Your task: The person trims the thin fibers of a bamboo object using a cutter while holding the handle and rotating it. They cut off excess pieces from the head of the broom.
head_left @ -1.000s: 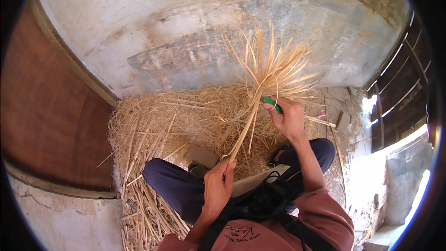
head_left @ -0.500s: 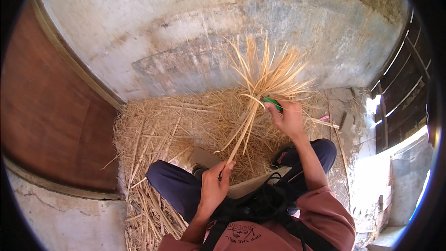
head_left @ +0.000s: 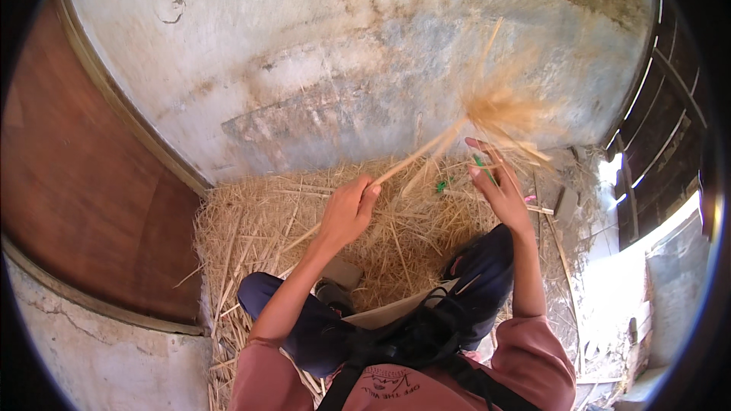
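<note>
Straw stalks (head_left: 426,154) run as a thin, stiff bundle up out of the left hand (head_left: 346,213), whose arm reaches forward over the knee with fingers clenched round the stems. Beyond those fingers the right hand (head_left: 499,194) is raised, palm loosely spread, fingertips touching the blurred, frayed tips and a green strip (head_left: 481,164). Past both, dry loose hay (head_left: 396,236) meets a rough plastered wall (head_left: 343,68).
</note>
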Demonstrator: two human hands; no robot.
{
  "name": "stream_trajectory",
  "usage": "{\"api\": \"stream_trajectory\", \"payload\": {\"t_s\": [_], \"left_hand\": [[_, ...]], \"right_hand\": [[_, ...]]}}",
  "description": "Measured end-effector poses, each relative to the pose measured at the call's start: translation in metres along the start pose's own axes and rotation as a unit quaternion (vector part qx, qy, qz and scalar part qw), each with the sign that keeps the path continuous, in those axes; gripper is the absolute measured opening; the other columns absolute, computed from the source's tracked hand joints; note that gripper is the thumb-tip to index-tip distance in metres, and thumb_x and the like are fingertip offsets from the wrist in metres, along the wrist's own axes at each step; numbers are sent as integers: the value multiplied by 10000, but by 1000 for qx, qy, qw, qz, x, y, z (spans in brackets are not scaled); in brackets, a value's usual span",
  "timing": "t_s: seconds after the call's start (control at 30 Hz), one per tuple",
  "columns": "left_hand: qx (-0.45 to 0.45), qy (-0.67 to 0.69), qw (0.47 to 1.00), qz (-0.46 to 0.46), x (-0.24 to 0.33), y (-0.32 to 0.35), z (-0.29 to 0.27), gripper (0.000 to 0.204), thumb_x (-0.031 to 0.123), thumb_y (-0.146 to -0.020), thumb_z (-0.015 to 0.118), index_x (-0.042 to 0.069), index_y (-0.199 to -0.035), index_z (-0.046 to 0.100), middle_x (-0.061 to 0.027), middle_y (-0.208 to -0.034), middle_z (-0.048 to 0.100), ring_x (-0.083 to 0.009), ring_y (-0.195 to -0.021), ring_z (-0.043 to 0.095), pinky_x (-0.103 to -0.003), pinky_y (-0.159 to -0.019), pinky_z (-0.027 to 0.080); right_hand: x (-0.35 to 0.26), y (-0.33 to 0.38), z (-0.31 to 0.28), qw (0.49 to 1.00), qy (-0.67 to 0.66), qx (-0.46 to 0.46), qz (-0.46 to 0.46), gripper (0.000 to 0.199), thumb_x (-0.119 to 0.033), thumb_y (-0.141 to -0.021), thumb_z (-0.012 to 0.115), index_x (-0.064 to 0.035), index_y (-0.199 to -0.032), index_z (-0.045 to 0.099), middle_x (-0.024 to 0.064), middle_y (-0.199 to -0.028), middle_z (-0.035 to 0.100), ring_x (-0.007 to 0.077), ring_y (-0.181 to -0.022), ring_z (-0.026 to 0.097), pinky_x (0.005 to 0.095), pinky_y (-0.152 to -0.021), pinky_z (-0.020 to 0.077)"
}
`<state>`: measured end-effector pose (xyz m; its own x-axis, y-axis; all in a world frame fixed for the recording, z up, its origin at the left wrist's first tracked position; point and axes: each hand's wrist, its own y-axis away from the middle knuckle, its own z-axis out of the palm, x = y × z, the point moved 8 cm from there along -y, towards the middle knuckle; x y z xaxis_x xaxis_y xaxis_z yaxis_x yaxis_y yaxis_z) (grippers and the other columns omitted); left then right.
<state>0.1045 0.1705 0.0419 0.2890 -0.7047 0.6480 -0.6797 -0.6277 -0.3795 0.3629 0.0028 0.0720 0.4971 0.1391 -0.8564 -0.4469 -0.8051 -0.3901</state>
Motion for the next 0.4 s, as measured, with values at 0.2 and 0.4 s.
{"api": "stream_trajectory", "payload": {"t_s": [0.2, 0.4], "left_hand": [[-9, 227, 968, -107, -74, -53, 33, 277, 284, -1165, 531, 60, -1007, 568, 11, -728, 411, -124, -631, 399, -358, -629, 387], [-3, 487, 864, -128, -93, -70, 45, 188, 264, -1160, 512, 106, -1062, 534, 49, -770, 399, -83, -685, 406, -291, -650, 379]], "right_hand": [[16, -9, 26, 990, 3, -140, -4, 520, -300, -1046, 772, -111, -1506, 622, 127, -1193, 768, 221, -1008, 716, 395, -956, 549], [15, -41, 93, 977, 28, -213, -12, 572, -365, -1013, 815, -105, -1488, 630, 178, -1431, 715, 321, -1369, 670, 453, -1154, 519]]}}
